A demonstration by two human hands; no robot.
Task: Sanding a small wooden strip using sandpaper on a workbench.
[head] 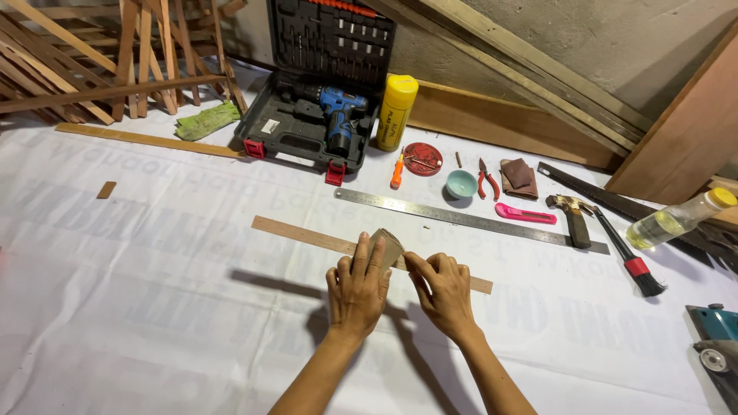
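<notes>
Fingers [367, 257] of left hand [357, 288] curled over a folded piece of sandpaper [387, 247], gripping it from the left; fingers [421, 267] of right hand [444, 292] bent and pinching the same sandpaper from the right, both closed on it

Sandpaper sitting on a thin wooden strip [307, 237], just below centre of the frame, strip running from centre left down to the right across a white sheet [154, 307] spread on the floor

Just above the strip, a long steel ruler [461, 217] lying on the same slant, near but apart

Upper centre: open black tool case [315, 131] with a blue drill [340, 115] inside, yellow can [396, 111] standing just right of it

Right of centre, in a loose row: orange screwdriver [397, 169], round red lid [423, 159], small pale bowl [461, 184], red pliers [487, 179], pink box cutter [524, 214], hammer [573, 219], brush with red band [634, 261]

Far right: clear bottle [676, 219] with yellow cap lying on its side, handsaw [615, 201] beneath it

Upper left: stacked wooden frames [100, 61], green cloth [206, 121] beside them
</notes>
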